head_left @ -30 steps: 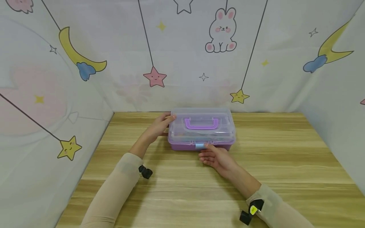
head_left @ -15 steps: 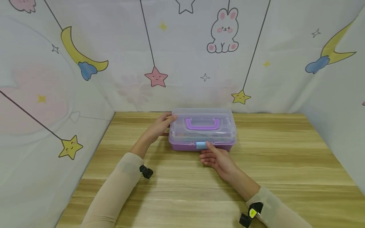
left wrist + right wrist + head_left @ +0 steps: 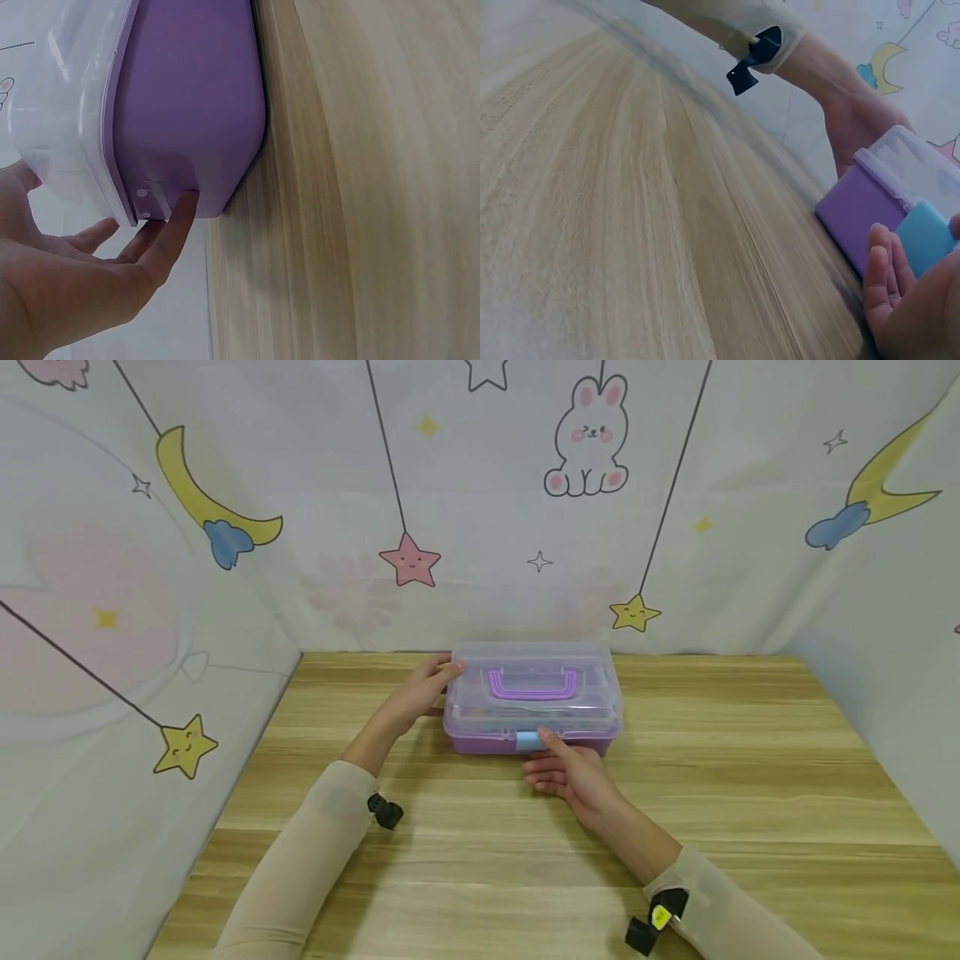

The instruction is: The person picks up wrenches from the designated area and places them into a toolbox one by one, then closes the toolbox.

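Note:
A purple plastic storage box with a clear lid, a purple carry handle and a light blue latch stands at the table's back. The lid lies down on the base. At the box's left end, my left hand rests its thumb on the lid; in the left wrist view its fingers touch the purple side. My right hand has its thumb on the latch at the front, with the other fingers loosely bent below. The right wrist view shows the latch beside those fingertips.
The wood-grain table stretches in front of the box. A white cloth backdrop with printed stars, moons and a rabbit rises behind and at both sides. Each sleeve carries a small black camera mount.
The right thumb has shifted slightly up on the latch, and more of the blue latch shows than a second ago. The left hand and box stay in place; the head view moves slightly.

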### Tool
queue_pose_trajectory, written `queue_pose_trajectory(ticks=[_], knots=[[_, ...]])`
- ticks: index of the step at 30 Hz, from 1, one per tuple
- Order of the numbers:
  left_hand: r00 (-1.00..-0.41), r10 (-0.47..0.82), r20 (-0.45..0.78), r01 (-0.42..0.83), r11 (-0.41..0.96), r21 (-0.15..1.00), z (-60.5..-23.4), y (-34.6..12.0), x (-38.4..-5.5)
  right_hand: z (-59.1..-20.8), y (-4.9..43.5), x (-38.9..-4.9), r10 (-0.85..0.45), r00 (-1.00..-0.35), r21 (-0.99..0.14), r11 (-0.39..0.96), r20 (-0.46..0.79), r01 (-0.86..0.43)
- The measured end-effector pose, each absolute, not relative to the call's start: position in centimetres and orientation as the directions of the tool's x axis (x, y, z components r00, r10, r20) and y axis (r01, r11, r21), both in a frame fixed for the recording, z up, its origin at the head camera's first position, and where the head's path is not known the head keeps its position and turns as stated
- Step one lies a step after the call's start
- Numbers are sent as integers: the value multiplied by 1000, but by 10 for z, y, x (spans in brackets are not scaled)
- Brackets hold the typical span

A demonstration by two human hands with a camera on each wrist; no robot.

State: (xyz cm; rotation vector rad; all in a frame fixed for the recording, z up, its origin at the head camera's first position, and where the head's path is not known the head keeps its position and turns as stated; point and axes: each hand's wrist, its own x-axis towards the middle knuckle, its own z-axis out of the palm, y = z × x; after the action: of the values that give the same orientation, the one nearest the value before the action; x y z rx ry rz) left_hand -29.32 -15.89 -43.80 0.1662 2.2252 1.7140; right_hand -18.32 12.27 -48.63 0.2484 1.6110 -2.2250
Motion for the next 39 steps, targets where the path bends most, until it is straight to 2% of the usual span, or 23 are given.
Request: queue_pose_trajectory(ticks=[15,25,39], knots=[[-938,284,-198,-119,272,955,-439,-160,-293,-488,127,-177,-263,-914,-883,-278,-309,379],[-939,284,-194,-114,275,955,-439,-160,-294,-477,118,-180,-134,-931,-914,-184,-340,361],[-937,296,-184,-107,259,960,-440,-160,-294,-485,119,-179,-100,-912,-906,-115,-397,407]])
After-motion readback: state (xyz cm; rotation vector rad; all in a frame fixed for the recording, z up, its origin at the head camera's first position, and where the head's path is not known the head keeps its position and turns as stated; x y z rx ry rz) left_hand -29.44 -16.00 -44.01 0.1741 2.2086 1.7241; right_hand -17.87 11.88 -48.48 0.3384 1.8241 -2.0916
